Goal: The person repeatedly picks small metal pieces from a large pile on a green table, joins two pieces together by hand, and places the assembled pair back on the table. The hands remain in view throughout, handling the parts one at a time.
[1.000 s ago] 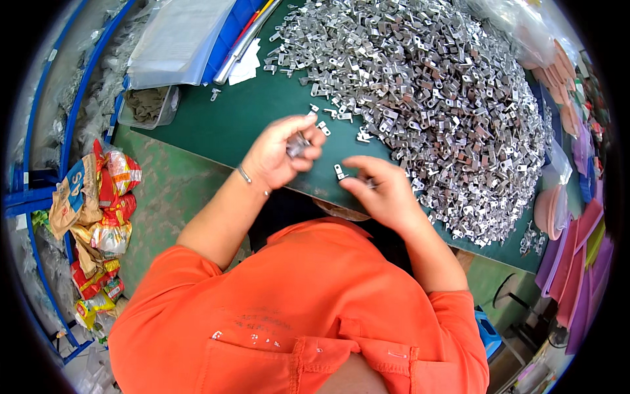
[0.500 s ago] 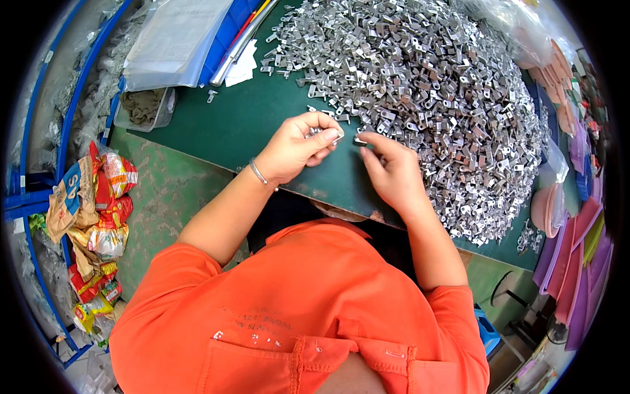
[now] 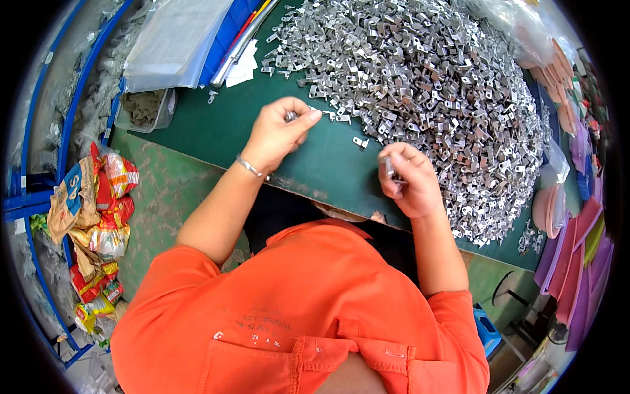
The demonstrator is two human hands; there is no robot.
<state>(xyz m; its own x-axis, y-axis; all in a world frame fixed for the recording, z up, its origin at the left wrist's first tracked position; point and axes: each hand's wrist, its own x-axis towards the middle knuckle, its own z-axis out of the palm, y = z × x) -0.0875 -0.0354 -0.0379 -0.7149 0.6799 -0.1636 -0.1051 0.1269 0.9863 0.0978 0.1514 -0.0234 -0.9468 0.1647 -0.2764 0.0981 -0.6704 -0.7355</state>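
Observation:
A broad heap of small bent metal brackets, each with a hole, covers much of the green tabletop. My left hand, with a bangle on its wrist, is closed over some silvery metal brackets left of the heap; its fingers hide most of them. At the heap's near left edge, my right hand is curled round metal brackets, their number partly hidden. One loose bracket lies on the tabletop between both hands. A few more brackets rest beyond it, near my left fingertips.
Back left are a blue tray with plastic-sleeved papers, a metal rod and a clear tub holding a grey-brown cloth. Blue shelving and crumpled packets stand left. Clear bags and pink trays line the right.
My hands have moved apart, the left one up and leftward, the right one down and rightward with its fingers curled in. A bracket now lies uncovered where my right fingertips were.

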